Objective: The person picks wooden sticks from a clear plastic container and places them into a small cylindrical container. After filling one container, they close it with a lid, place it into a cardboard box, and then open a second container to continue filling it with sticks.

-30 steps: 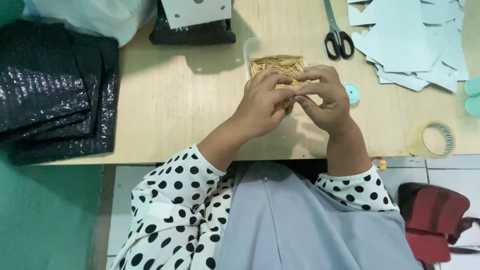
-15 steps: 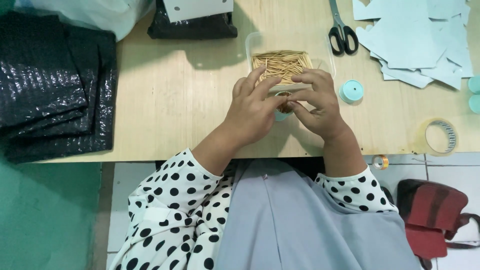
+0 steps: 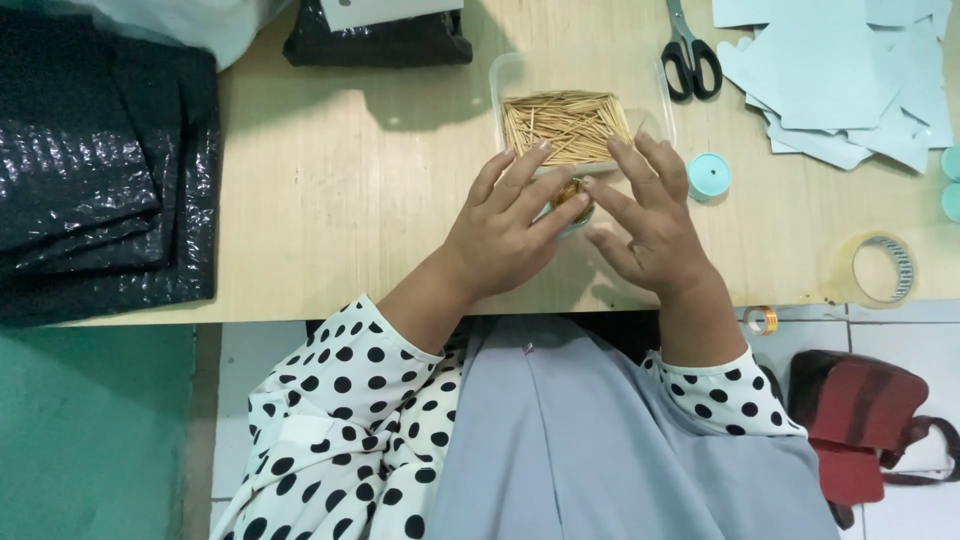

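Hands open up over the little stick cup

Toothpicks fill a clear plastic box [image 3: 520, 75] on the wooden counter [image 3: 340, 200]. Just in front of that box stands a small round cup [image 3: 572, 205] with more sticks poking out of its top. Both hands are at this cup.

The left hand [image 3: 505, 225] lies on the cup's left side, fingers long and flat, tips near the box edge. Its grip is loose and open, and it only touches the cup from the side. The right hand [image 3: 650, 220] is on the other side with its fingers spread wide. Its first finger points at the top of the cup. That grip is open too and holds nothing.

A second ago the hands were pressed close together, fingers curled over the cup so it was hidden. Now they have slid apart, the fingers are straight, and the stick tops show between them. The cup stays in the same spot in front of the box.

A small blue lid [image 3: 708, 176] sits just to the right of the right hand. Black scissors [image 3: 690, 55] lie farther back, beside a pile of pale blue paper pieces [image 3: 830, 80]. A roll of clear tape [image 3: 880, 268] rests near the counter's front edge. Folded black plastic bags [image 3: 100, 170] are stacked far to the left.
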